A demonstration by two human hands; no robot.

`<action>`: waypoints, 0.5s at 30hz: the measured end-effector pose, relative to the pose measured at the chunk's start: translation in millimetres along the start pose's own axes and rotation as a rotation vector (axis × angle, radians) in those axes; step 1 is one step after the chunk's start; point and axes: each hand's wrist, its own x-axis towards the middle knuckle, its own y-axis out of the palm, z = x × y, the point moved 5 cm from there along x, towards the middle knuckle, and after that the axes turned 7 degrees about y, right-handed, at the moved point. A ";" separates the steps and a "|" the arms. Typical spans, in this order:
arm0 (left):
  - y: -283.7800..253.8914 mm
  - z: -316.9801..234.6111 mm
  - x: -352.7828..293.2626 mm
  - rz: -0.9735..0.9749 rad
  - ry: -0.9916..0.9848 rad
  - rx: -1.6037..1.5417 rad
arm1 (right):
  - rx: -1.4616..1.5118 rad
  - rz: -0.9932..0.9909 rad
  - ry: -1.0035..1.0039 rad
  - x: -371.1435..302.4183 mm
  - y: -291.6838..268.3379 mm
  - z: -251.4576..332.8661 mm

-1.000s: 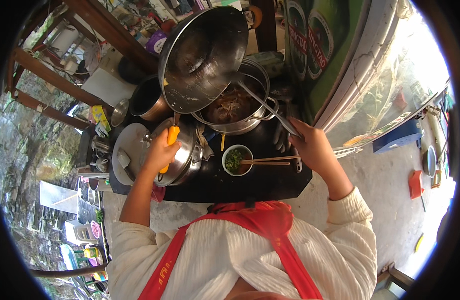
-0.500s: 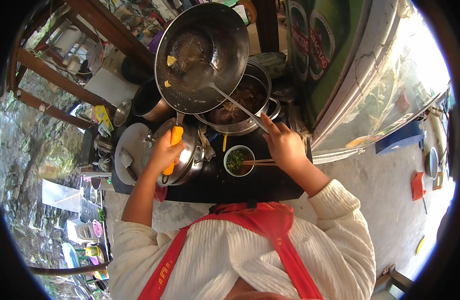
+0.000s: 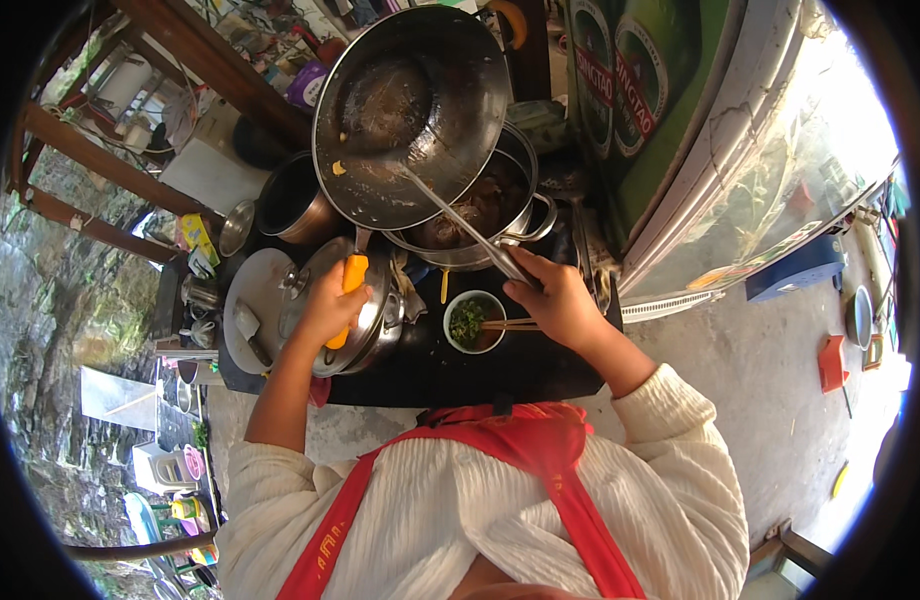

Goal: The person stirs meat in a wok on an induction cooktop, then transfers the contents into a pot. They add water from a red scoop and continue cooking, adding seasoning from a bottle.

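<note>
My left hand (image 3: 330,305) is wrapped round the orange handle of a dark wok (image 3: 410,110). The wok is tilted, its inside facing me, with its lower rim over a steel pot (image 3: 445,258) of dark brown food. My right hand (image 3: 558,300) grips a metal spatula (image 3: 465,222) by its handle; its blurred head is inside the wok, against the left side. A small yellow scrap (image 3: 338,168) clings to the wok wall. Below, between my hands, stands a white bowl (image 3: 448,325) of chopped greens in reddish-brown liquid, chopsticks (image 3: 515,324) resting across its right side.
Beneath my left hand is a pot with a steel lid (image 3: 365,325). Left of it, a cleaver (image 3: 248,325) lies on a round board (image 3: 248,290). A dark, deep pot (image 3: 298,205) stands behind the board. A green-sided refrigerator (image 3: 645,120) bounds the right side.
The spatula head has swept left and slightly down inside the wok, and my right hand has lowered a little. One yellow scrap has shifted or come away. My left hand still holds the wok tilted.
</note>
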 end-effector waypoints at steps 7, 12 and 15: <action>-9.3 9.6 -0.8 -0.025 -0.020 0.033 | -0.233 0.299 0.270 12.0 -61.7 -19.2; -9.3 4.0 2.5 -0.023 0.054 0.141 | -0.518 0.084 0.160 14.8 -99.6 -16.5; -6.1 3.3 7.2 -0.020 0.050 0.163 | -0.096 0.084 0.066 16.6 -88.6 -21.6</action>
